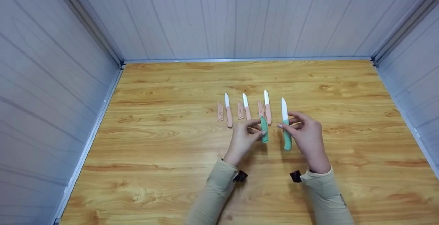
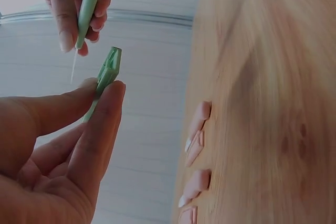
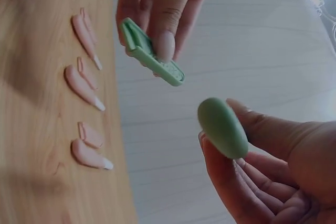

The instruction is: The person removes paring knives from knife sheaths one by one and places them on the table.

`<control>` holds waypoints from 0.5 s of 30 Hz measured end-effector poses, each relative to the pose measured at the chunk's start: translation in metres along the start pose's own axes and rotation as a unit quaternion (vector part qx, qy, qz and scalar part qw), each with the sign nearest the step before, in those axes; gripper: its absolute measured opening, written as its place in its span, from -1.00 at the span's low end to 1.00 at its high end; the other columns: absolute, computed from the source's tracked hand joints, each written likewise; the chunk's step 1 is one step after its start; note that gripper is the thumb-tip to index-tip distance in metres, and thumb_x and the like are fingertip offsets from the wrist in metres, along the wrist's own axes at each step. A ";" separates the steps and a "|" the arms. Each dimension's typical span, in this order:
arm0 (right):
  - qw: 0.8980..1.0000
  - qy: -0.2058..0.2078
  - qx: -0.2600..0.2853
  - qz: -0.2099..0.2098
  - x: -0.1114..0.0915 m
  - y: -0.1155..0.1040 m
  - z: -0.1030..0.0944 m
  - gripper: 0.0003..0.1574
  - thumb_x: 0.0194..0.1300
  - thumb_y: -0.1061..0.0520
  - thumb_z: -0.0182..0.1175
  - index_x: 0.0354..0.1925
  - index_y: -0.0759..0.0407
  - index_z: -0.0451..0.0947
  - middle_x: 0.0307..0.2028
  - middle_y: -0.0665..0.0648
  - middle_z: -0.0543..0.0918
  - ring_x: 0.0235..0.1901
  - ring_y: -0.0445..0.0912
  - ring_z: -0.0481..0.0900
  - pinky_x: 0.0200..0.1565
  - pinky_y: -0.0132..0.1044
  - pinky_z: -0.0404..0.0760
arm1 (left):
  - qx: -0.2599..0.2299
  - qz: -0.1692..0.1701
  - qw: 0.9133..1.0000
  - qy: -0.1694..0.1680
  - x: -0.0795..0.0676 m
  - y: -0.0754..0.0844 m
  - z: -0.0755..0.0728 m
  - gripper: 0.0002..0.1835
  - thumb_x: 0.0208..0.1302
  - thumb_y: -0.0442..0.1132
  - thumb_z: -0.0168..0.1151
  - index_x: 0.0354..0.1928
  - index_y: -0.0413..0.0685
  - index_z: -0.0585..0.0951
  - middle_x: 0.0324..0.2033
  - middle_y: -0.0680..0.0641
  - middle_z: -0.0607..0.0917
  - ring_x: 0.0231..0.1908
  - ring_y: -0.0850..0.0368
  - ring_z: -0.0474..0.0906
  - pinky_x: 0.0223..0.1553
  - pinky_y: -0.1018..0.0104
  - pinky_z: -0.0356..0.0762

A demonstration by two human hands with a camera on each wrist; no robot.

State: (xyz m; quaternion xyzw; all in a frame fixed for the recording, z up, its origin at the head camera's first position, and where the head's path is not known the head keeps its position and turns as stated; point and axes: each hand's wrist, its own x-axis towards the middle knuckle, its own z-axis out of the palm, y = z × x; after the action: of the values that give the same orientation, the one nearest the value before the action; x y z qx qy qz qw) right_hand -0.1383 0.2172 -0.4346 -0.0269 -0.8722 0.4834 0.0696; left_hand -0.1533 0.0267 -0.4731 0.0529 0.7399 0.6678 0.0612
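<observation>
My left hand pinches a green knife sheath between thumb and fingers, its open end tilted up in the left wrist view. In my right hand is a knife with a green handle and a white blade pointing away from me. Thumb and fingertips grip the handle near the blade. Sheath and knife are apart, side by side above the table. In the right wrist view the rounded butt of the green handle faces the camera, with the sheath beyond it.
Three pink-handled knives with white blades lie in a row on the wooden table: left, middle and right. Beside each lies a pink sheath, such as the leftmost one. Pale panel walls enclose the table.
</observation>
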 end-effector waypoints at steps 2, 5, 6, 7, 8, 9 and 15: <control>1.000 -0.005 -0.002 0.007 0.005 0.004 -0.002 -0.43 0.09 0.02 0.43 0.06 0.19 0.58 -0.31 0.14 0.66 -0.38 -0.07 0.66 -0.43 -0.38 0.61 | 0.004 0.002 1.000 -0.001 0.005 0.001 0.003 -0.64 0.09 -0.48 0.37 -0.01 -0.28 0.64 -0.40 -0.01 0.65 -0.42 0.17 0.62 -0.37 0.34 0.64; 1.000 -0.010 -0.011 0.013 0.012 0.009 -0.004 -0.44 0.10 0.03 0.44 0.04 0.21 0.59 -0.33 0.16 0.63 -0.41 -0.07 0.65 -0.46 -0.39 0.59 | 0.009 0.009 1.000 -0.005 0.013 0.004 0.008 -0.63 0.11 -0.45 0.38 0.01 -0.30 0.62 -0.40 0.00 0.65 -0.42 0.19 0.63 -0.37 0.35 0.64; 1.000 -0.013 -0.015 0.014 0.014 0.011 -0.004 -0.45 0.10 0.04 0.44 0.04 0.22 0.59 -0.34 0.16 0.62 -0.42 -0.07 0.64 -0.47 -0.40 0.59 | 0.012 0.011 1.000 -0.005 0.015 0.005 0.009 -0.63 0.11 -0.44 0.38 0.01 -0.30 0.62 -0.40 0.00 0.65 -0.42 0.19 0.63 -0.37 0.36 0.64; 1.000 -0.017 -0.016 0.018 0.015 0.013 -0.004 -0.46 0.10 0.05 0.44 0.03 0.23 0.59 -0.34 0.17 0.61 -0.43 -0.08 0.63 -0.47 -0.40 0.58 | 0.010 0.011 1.000 -0.006 0.018 0.006 0.010 -0.63 0.11 -0.44 0.38 0.01 -0.31 0.62 -0.40 -0.01 0.65 -0.42 0.19 0.63 -0.37 0.36 0.64; 0.999 -0.021 -0.019 0.021 0.017 0.014 -0.005 -0.46 0.10 0.05 0.43 0.03 0.24 0.59 -0.35 0.17 0.60 -0.44 -0.09 0.62 -0.48 -0.40 0.58 | 0.005 0.009 1.000 -0.007 0.021 0.007 0.011 -0.63 0.11 -0.44 0.37 0.01 -0.32 0.62 -0.40 -0.01 0.65 -0.42 0.19 0.64 -0.37 0.36 0.64; 0.999 -0.026 -0.023 0.023 0.018 0.016 -0.005 -0.47 0.11 0.06 0.43 0.03 0.24 0.59 -0.36 0.17 0.59 -0.45 -0.10 0.62 -0.49 -0.40 0.57 | 0.008 0.009 1.000 -0.005 0.023 0.008 0.012 -0.63 0.11 -0.44 0.38 0.00 -0.33 0.62 -0.41 -0.01 0.66 -0.43 0.19 0.64 -0.38 0.38 0.64; 0.998 -0.038 -0.017 0.043 0.028 0.024 -0.004 -0.49 0.14 0.08 0.40 0.04 0.24 0.58 -0.37 0.20 0.59 -0.50 -0.12 0.59 -0.49 -0.37 0.60 | 0.033 0.009 0.999 -0.005 0.042 0.010 0.018 -0.67 0.09 -0.44 0.39 -0.05 -0.32 0.64 -0.44 0.00 0.65 -0.45 0.21 0.61 -0.41 0.43 0.62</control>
State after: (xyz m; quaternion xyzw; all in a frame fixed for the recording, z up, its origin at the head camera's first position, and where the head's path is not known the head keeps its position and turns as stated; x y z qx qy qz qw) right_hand -0.1658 0.2369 -0.4504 -0.0476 -0.8801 0.4721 0.0151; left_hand -0.1921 0.0520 -0.4657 0.0651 0.7610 0.6429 0.0572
